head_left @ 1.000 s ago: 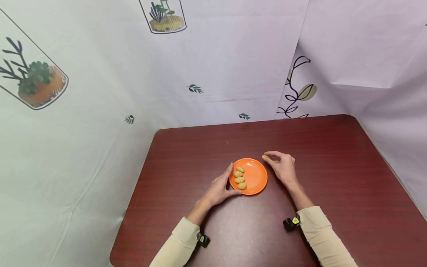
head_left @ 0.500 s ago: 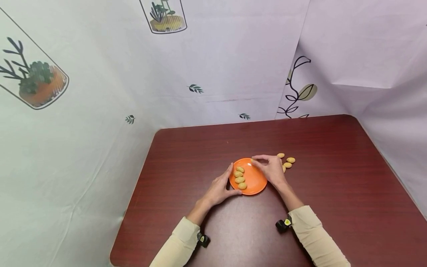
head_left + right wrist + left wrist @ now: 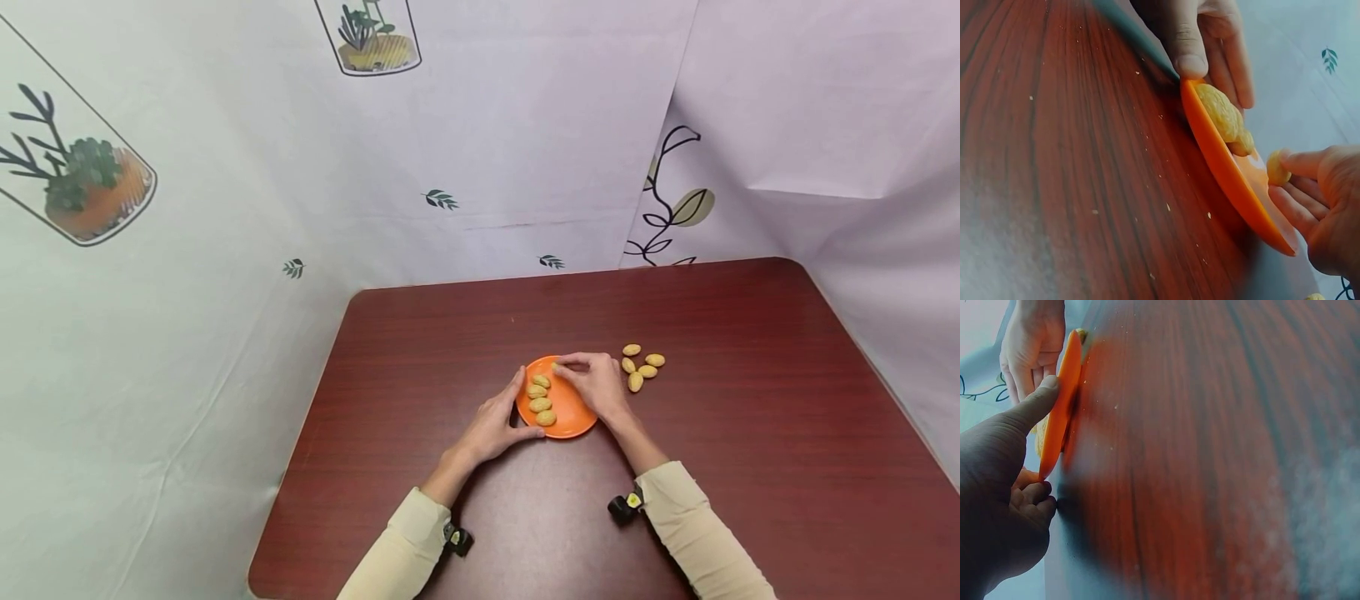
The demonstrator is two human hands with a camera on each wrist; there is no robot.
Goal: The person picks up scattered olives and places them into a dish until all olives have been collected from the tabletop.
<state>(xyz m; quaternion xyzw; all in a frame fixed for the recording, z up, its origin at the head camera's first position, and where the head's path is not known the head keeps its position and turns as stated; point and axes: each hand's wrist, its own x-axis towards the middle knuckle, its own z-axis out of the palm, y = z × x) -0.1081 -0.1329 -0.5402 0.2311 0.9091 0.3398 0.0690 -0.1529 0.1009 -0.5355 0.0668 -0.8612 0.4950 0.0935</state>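
An orange plate (image 3: 572, 417) sits on the table, with a column of several peanuts (image 3: 539, 404) along its left side. My left hand (image 3: 489, 427) holds the plate's left edge, thumb at the near rim and fingers at the far-left rim. Above the plate's far part, my right hand (image 3: 602, 388) pinches a peanut (image 3: 1279, 167) between thumb and fingertips. In the right wrist view that peanut appears just above the plate surface, apart from the others. The left wrist view shows the plate edge-on, its peanuts mostly hidden.
Several loose peanuts (image 3: 647, 372) lie on the dark red wooden table (image 3: 420, 342), right of the plate and near my right hand. A white printed sheet (image 3: 487, 150) hangs behind the table, and more white sheeting stands at both sides. Small crumbs dot the tabletop.
My right hand has carried the pinched peanut leftward from beyond the plate's right rim to over the plate, uncovering the loose peanuts. My left hand stays at the plate's edge.
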